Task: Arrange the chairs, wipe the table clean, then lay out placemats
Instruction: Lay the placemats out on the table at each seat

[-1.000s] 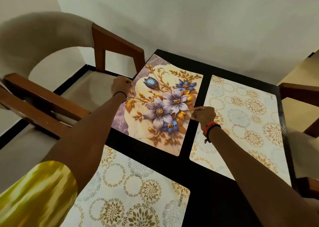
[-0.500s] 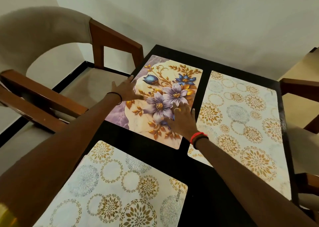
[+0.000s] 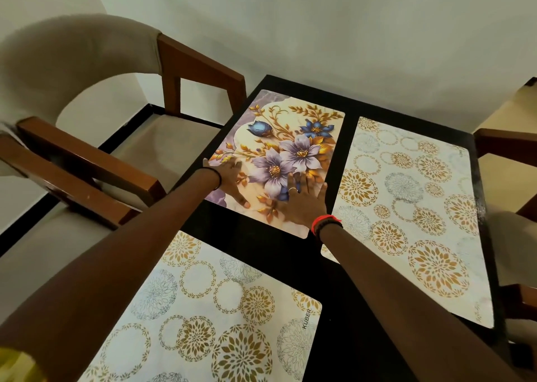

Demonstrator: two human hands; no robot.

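- Head view: the floral placemat (image 3: 293,126) lies flat on the far left part of the dark table (image 3: 261,248). Its long left edge runs close to the table's edge, next to the wooden chair (image 3: 200,71).
- The left hand (image 3: 232,178) rests palm-down on the mat's near left area with its fingers spread.
- The right hand (image 3: 305,198) lies flat by the mat's right edge, fingers straight and slightly apart. Neither hand pinches anything.
- A circle-patterned placemat (image 3: 406,207) lies just to the right, across a strip of bare table. Another placemat (image 3: 218,309) sits nearer the person.
- The floral mat looks thin, light and bendy, with a glossy face, so it will probably slide easily on this smooth top. Flat palms should nudge it straight. To lift it, pinch a free corner or a short edge.
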